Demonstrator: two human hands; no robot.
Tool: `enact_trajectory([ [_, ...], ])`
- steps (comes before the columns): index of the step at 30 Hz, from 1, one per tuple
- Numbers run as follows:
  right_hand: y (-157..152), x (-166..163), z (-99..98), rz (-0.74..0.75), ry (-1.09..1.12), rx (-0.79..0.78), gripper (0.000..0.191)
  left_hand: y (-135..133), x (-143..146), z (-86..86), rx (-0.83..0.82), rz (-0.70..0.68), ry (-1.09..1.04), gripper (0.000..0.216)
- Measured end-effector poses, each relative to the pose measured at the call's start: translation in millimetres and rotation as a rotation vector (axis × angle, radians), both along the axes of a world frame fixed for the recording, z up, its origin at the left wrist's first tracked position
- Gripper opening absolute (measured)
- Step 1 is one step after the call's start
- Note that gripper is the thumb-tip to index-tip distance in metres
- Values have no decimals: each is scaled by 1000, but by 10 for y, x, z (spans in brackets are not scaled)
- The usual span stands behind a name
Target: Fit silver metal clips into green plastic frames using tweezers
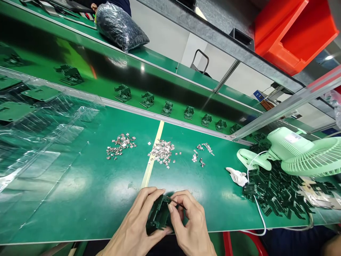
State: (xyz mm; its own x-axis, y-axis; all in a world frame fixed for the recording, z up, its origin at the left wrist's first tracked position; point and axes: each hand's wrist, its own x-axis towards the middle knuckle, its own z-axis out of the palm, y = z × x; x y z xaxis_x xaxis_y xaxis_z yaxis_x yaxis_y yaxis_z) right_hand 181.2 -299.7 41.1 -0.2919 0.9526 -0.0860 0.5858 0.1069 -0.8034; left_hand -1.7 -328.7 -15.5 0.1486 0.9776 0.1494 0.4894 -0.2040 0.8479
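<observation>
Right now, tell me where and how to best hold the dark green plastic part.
Come from the left: the left hand likely grips the dark green plastic part best by its far and near ends. Its ribbed, recessed side faces up and the right hand is at its far right corner, so this should leave both free.
</observation>
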Motion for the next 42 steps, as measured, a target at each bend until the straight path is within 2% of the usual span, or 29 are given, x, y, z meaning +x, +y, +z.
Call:
enact_trajectory([
  [7, 0, -14, -53, 2, -111, 187, 13, 2, 76, 16, 77, -14, -22, 68],
  [12, 121, 21, -84, 63, -235, 381, 12, 26, 148, -45, 64, -52, 21, 88],
  [14, 197, 80, -92, 87, -228, 392, 10, 92, 44, -31, 104, -101, 121, 101],
  [15, 232, 114, -97, 94, -209, 378, 9, 142, -56, -16, 111, -92, 159, 96],
  [17, 278, 175, -107, 81, -173, 333, 9, 276, -339, 10, 111, 56, 210, 61],
  [18, 285, 196, -113, 54, -162, 311, 10, 360, -507, 12, 113, 172, 225, 41],
  [19, 282, 210, -120, 21, -154, 292, 11, 451, -680, 0, 119, 297, 263, 31],
  [21, 255, 216, -132, -44, -138, 258, 15, 642, -994, -59, 103, 445, 331, 30],
  [24, 198, 203, -129, -100, -99, 233, 17, 859, -1268, -169, 49, 479, 366, 29],
  [27, 130, 184, -68, -173, -38, 287, 13, 886, -1248, -153, 1, 445, 320, 30],
  [30, 36, 120, 45, -228, 57, 289, 7, 718, -995, 41, -116, 327, 156, 33],
  [33, -30, -8, 133, -150, 171, 99, 15, 464, -661, 291, -440, 77, -298, 35],
  [35, -26, -90, 151, -87, 229, -40, 14, 323, -478, 406, -606, -74, -563, 34],
  [38, 26, -141, 146, -64, 315, -232, 11, 206, -313, 462, -708, -198, -713, 32],
  [42, 53, -61, 172, -23, 431, -529, 22, 158, -235, 446, -775, -277, -758, 34],
])
